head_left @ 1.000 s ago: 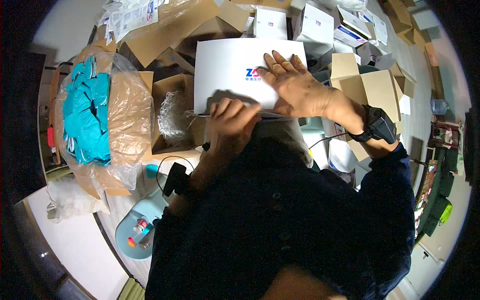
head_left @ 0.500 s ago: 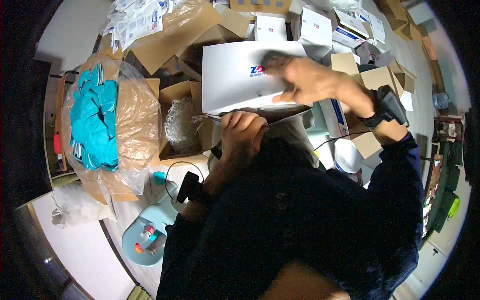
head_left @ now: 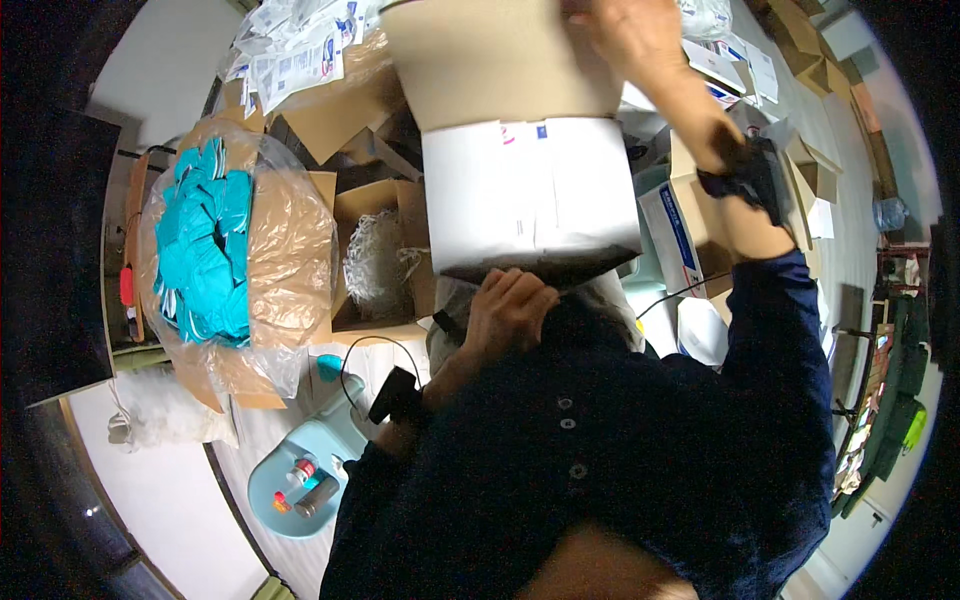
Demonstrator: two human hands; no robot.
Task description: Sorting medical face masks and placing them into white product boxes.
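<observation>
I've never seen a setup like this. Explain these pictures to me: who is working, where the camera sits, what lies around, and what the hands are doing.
No robot here: a person works bare-handed. The left of two fisheye cameras worn on the head looks down, which is why straight edges curve; picture left is the person's left. The dark shape below is their dark top.

In front sits an open white box with a raised brown flap. The left hand grips the box's near edge. The right hand is at the flap's upper right, its fingers too blurred to tell their grip.

To the left, a plastic-lined carton holds teal cloth, beside a brown box of white strings. Lower down, bottles lie in a pale blue plastic piece.
</observation>
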